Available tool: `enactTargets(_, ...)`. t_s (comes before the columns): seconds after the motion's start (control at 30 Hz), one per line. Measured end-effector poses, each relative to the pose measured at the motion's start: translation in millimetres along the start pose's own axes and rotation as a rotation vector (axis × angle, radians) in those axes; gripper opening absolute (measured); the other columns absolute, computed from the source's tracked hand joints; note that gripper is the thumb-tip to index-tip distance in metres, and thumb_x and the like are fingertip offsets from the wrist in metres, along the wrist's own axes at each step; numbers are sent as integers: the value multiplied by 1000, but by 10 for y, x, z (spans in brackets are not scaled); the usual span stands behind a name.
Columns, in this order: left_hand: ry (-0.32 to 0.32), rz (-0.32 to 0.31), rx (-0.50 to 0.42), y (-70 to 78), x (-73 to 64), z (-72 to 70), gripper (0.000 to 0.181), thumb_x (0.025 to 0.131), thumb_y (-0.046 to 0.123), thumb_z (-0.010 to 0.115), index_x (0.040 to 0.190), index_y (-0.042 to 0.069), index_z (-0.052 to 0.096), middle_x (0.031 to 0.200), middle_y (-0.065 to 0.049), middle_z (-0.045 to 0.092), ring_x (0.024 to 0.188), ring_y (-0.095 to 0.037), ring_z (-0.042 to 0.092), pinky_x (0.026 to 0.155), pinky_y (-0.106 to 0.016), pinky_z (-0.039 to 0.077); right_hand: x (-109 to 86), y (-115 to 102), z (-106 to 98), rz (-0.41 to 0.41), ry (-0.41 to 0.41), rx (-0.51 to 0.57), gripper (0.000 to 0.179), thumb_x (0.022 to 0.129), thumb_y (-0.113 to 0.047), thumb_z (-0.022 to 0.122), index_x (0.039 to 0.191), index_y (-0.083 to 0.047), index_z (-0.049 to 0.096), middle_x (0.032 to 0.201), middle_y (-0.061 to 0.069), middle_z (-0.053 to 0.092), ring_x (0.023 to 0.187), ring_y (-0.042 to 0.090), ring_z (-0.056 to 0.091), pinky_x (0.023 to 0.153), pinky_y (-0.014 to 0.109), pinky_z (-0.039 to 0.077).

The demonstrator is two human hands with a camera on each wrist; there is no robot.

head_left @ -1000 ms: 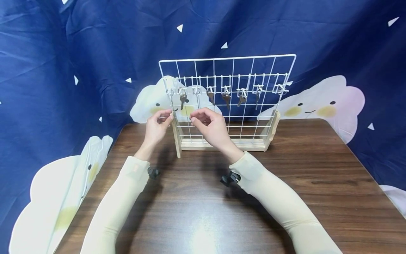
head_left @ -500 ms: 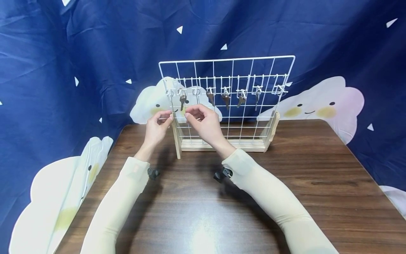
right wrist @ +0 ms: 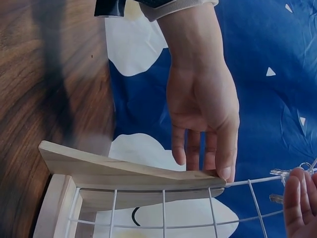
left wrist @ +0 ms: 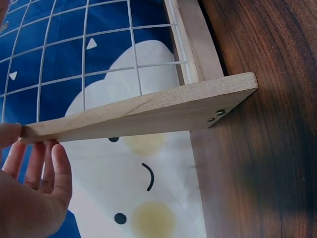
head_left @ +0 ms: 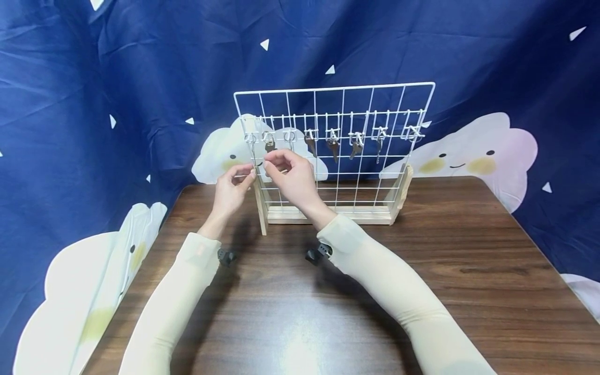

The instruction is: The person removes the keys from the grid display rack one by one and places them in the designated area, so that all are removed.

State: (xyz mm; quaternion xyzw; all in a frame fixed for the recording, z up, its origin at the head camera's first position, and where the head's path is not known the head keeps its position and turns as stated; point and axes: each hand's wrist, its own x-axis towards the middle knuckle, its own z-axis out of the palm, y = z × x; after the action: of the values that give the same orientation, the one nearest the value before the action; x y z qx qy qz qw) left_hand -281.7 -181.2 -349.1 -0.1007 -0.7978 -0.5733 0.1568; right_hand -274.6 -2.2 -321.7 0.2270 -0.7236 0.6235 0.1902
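A white wire grid rack point(head_left: 344, 172) stands in wooden side supports at the table's back. My left hand point(head_left: 230, 188) pinches the upper end of its left wooden support point(left wrist: 148, 109), thumb on one side and fingers on the other. Keys hang in a row from white hooks on the grid, among them one key point(head_left: 269, 146) near the left end and another key point(head_left: 334, 148) mid-row. My right hand point(head_left: 295, 179) is in front of the grid's left part, its loosely bent fingers just below the left key and overlapping its lower end. No object shows in its fingers.
The brown wooden table point(head_left: 469, 250) extends in front of the rack and to both sides. Behind it hangs a blue curtain point(head_left: 164, 62) with white clouds and triangles. A wooden bottom bar point(head_left: 347, 214) joins the rack's two supports.
My right hand has moved left and slightly up along the grid, coming up under the left key and partly covering it. My left hand has stayed at the support.
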Motion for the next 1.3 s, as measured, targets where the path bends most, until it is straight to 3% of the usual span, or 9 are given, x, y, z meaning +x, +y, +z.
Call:
enactTargets(0.3,-1,-17,-15,3,3,-11,33,94,6,67,124,-7,63,118,-30,67,85,-7,65,74,-17,60,76,0,99,1,24,-30,15,89,-13,71,103,-7,72,96,10,77,79,17,70,73,23,60)
enactTargets(0.57,-1,-35,0,0,-4,-8,34,95,9,66,125,-7,62,119,-30,67,85,-6,65,87,-42,62,114,-21,189,33,39,-71,18,90,-20,71,104,-10,73,97,7,78,76,15,71,69,22,59)
enactTargets(0.7,-3,-48,1,-5,0,-7,34,96,9,66,125,-6,62,120,-28,67,90,-8,65,85,-35,63,133,-22,227,39,55,-96,18,90,-21,70,105,-11,73,98,5,78,75,13,71,69,21,59)
enactTargets(0.93,-7,-48,-16,2,5,-7,34,95,8,66,125,-7,62,122,-28,66,101,-25,66,94,-53,58,147,-41,294,51,79,-92,19,90,-23,72,106,-13,73,101,4,78,74,11,71,65,23,59)
enactTargets(1.0,-5,-45,-6,6,3,-8,34,95,8,66,125,-7,62,122,-27,66,103,-27,66,92,-49,60,154,-45,317,54,84,-100,19,90,-24,72,106,-14,73,102,3,78,74,11,71,65,22,59)
enactTargets(1.2,-8,-44,9,5,5,-12,34,95,8,66,125,-7,62,122,-27,66,97,-19,65,77,-18,61,177,-37,367,40,102,-153,21,91,-25,72,110,-15,72,102,3,78,72,12,72,62,20,59)
enactTargets(1.3,-8,-45,8,0,8,-9,33,95,8,66,125,-6,62,121,-27,66,96,-17,65,77,-18,61,178,-27,376,34,112,-194,23,91,-27,72,111,-15,72,102,2,78,71,11,73,63,20,57)
